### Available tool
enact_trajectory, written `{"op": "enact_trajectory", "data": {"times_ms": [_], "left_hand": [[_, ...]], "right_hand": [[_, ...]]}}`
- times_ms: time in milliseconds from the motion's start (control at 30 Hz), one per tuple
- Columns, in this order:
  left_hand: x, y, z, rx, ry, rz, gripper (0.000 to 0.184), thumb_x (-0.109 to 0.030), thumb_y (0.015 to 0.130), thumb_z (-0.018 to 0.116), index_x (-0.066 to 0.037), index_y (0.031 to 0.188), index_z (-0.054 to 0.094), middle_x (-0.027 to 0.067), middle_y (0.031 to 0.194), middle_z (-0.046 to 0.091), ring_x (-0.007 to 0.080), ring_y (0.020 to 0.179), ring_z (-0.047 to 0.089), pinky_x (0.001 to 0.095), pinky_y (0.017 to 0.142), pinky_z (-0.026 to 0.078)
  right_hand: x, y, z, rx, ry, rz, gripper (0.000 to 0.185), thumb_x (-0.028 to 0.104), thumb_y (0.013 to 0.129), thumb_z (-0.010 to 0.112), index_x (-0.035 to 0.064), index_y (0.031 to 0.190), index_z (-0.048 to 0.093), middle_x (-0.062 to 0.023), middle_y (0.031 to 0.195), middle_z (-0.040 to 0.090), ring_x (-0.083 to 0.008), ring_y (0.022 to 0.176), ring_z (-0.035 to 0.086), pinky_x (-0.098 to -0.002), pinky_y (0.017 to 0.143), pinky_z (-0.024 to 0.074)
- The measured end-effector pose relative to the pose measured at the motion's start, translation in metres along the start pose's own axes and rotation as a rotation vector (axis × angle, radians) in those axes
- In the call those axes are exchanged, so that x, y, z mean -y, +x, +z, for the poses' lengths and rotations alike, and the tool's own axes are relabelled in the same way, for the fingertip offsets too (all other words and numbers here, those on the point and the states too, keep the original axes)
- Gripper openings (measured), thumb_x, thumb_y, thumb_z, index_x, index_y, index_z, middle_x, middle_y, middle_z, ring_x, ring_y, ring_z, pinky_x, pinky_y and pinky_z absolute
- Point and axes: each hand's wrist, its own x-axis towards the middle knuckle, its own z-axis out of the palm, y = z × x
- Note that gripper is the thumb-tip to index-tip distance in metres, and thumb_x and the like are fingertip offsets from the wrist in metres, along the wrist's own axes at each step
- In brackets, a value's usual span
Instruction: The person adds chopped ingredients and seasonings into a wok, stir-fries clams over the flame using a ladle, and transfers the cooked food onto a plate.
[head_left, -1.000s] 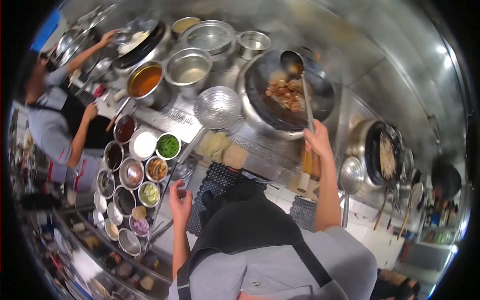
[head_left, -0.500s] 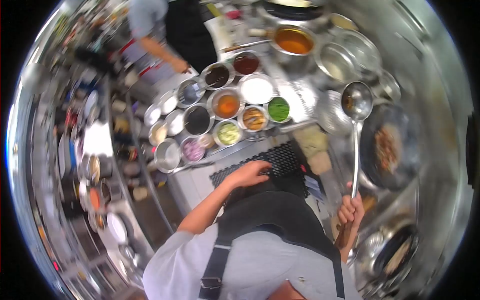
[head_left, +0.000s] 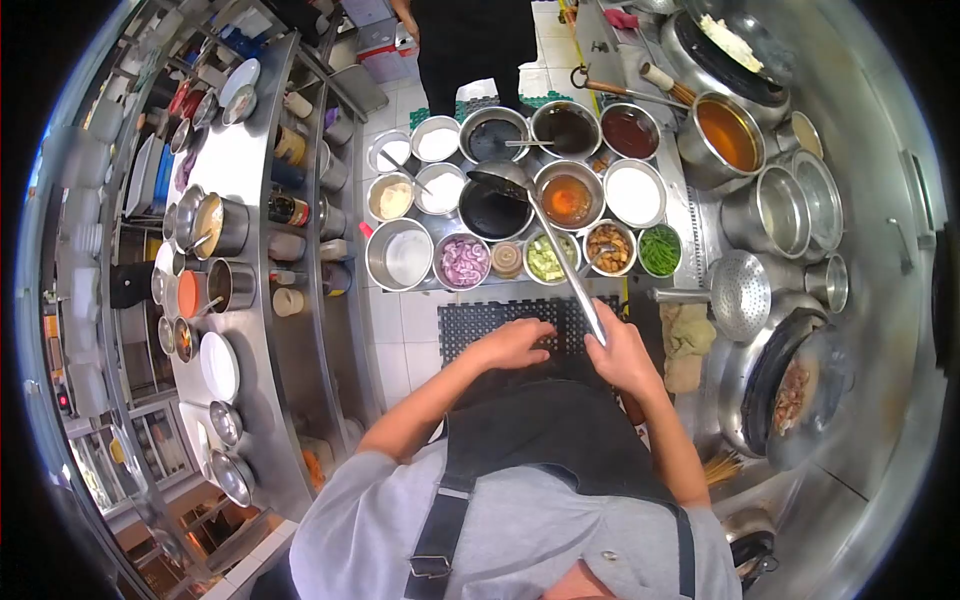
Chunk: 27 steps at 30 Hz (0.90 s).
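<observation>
My right hand [head_left: 622, 350] is closed round the handle of a long metal ladle [head_left: 567, 260]. The ladle's bowl hangs over a metal pot of dark liquid [head_left: 492, 218] in the middle of the seasoning pots. Beside it are a pot of orange liquid [head_left: 568, 203] and a pot of chopped green vegetable [head_left: 549, 262], which the handle crosses. My left hand [head_left: 513, 343] is held in front of my apron [head_left: 540, 430], fingers apart, holding nothing. To the right, a wok [head_left: 835, 375] contains pieces of browned food.
Sliced purple onion [head_left: 463, 262] and chopped greens [head_left: 660, 250] stand in the front row. A perforated strainer [head_left: 740, 293] and folded cloths [head_left: 686, 335] lie at right. Steel shelving [head_left: 262, 330] runs along the left. Another person [head_left: 470, 50] stands beyond the pots.
My right hand has brought the ladle leftward, from beside the wok to above the seasoning pots. The view has turned toward those pots. My left hand stays in front of my apron.
</observation>
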Motion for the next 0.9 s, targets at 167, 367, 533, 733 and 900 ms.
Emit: {"op": "enact_trajectory", "data": {"times_ms": [167,367,533,733,900], "left_hand": [[0.023,-0.01,0.0,-0.068,-0.055,-0.018,0.048,-0.021,0.087,0.073,-0.001,0.129,0.061,0.0201,0.113,0.066,0.0346,0.094,0.067,0.0445,0.087,0.054],[0.032,-0.007,-0.009,-0.044,-0.025,-0.005,0.048,-0.021,0.087,0.072,0.0,0.129,0.06,0.0206,0.114,0.065,0.0338,0.095,0.067,0.0436,0.087,0.054],[0.032,-0.002,-0.018,-0.026,-0.04,-0.018,0.048,-0.02,0.087,0.072,0.0,0.129,0.06,0.0207,0.114,0.065,0.0339,0.097,0.067,0.0439,0.088,0.053],[0.033,0.001,-0.021,-0.03,-0.038,-0.008,0.049,-0.021,0.087,0.072,0.001,0.129,0.06,0.0206,0.113,0.066,0.0336,0.098,0.067,0.0444,0.088,0.053],[0.034,0.001,-0.02,-0.042,-0.05,-0.017,0.048,-0.022,0.087,0.072,0.0,0.127,0.061,0.0207,0.113,0.066,0.0335,0.097,0.068,0.0443,0.088,0.054]], "right_hand": [[0.004,0.011,0.008,0.058,-0.111,0.027,0.053,0.008,0.089,0.062,-0.0033,0.139,0.047,-0.0358,0.09,0.065,-0.0522,0.087,0.066,-0.0515,0.077,0.0517],[0.017,0.006,-0.006,0.188,0.186,0.195,0.052,0.006,0.091,0.059,-0.0032,0.141,0.047,-0.014,0.076,0.061,-0.026,0.056,0.06,-0.0368,0.054,0.0498],[0.025,-0.009,-0.018,0.251,0.486,0.362,0.052,0.005,0.093,0.057,-0.0008,0.144,0.046,-0.002,0.072,0.054,-0.0101,0.047,0.051,-0.0285,0.043,0.0434],[0.031,-0.02,-0.024,0.237,0.583,0.342,0.053,0.003,0.093,0.057,-0.0033,0.144,0.044,-0.0023,0.069,0.053,-0.0105,0.045,0.051,-0.0285,0.042,0.0444],[0.03,-0.021,-0.024,0.213,0.625,0.332,0.052,0.003,0.093,0.057,-0.0034,0.143,0.045,-0.0015,0.069,0.053,-0.0099,0.044,0.05,-0.028,0.042,0.0456]]}}
